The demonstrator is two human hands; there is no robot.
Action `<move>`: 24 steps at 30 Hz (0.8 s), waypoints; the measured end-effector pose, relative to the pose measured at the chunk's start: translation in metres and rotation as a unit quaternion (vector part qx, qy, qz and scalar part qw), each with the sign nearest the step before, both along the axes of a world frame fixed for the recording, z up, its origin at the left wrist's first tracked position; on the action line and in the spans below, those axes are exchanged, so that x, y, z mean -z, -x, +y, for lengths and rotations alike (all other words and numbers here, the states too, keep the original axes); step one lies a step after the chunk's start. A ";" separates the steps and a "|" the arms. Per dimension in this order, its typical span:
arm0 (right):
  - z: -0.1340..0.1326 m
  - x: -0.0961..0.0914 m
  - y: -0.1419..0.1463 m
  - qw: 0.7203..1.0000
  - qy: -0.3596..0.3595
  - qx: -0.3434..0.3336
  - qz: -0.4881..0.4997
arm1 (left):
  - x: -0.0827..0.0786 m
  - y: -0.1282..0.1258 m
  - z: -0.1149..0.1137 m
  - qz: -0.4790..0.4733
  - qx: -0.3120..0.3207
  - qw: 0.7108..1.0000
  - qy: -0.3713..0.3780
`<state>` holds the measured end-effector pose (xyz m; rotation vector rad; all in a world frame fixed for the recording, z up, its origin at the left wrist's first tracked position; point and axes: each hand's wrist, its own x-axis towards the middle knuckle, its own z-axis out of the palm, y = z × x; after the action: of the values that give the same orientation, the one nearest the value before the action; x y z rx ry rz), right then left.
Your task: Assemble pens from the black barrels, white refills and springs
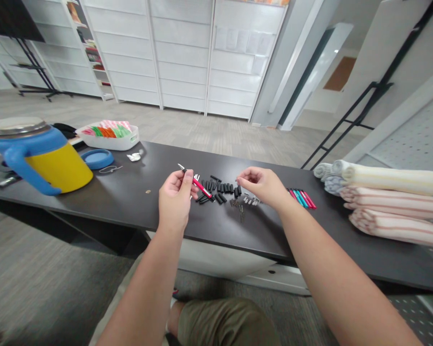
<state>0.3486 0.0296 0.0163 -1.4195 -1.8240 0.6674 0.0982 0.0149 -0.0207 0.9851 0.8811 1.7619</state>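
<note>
My left hand (176, 194) is closed around a red pen (202, 188), whose silver tip points up and to the left. Thumb and fingertips of my right hand (258, 182) are pinched together over the parts; whatever small thing they hold, if any, is too small to name. Between and below the hands lie several black pen grips (225, 188), small dark springs (241, 209) and small silvery pieces (250, 201). A row of red and teal pen barrels (303, 198) rests beyond my right wrist.
On the dark table (130, 187), a blue and yellow mug (54, 158) stands at left, beside a blue lid (97, 158). Behind are a white basket (110, 140) of colourful packets and a crumpled white tissue (133, 156). Rolled striped towels (397, 202) are stacked at right.
</note>
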 end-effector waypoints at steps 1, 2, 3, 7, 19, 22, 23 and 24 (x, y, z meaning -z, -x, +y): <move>-0.002 0.000 0.002 0.999 0.018 -0.030 0.031 | -0.001 0.000 0.001 -0.025 0.008 1.000 0.003; -0.004 0.001 0.004 0.996 0.038 -0.058 0.055 | -0.001 0.000 0.001 -0.047 0.017 0.999 0.006; -0.005 0.001 0.005 0.992 0.057 -0.080 0.076 | -0.002 0.000 0.001 -0.067 0.027 0.997 0.012; -0.009 0.003 0.008 0.980 0.092 -0.118 0.133 | -0.005 -0.001 0.000 -0.121 0.073 0.989 0.045; -0.011 0.002 0.013 0.983 0.050 -0.089 0.155 | -0.003 -0.002 0.000 -0.122 0.110 0.984 0.068; -0.010 0.004 0.013 0.983 0.048 -0.093 0.150 | -0.003 -0.002 0.000 -0.122 0.114 0.983 0.070; -0.010 0.004 0.013 0.983 0.047 -0.094 0.149 | -0.003 -0.001 0.000 -0.122 0.114 0.984 0.070; -0.010 0.005 0.013 0.983 0.046 -0.093 0.149 | -0.002 -0.001 0.000 -0.121 0.114 0.984 0.069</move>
<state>0.3357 0.0199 0.0113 -1.1428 -1.7162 1.0135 0.0996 0.0153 -0.0183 0.7326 0.6957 1.5633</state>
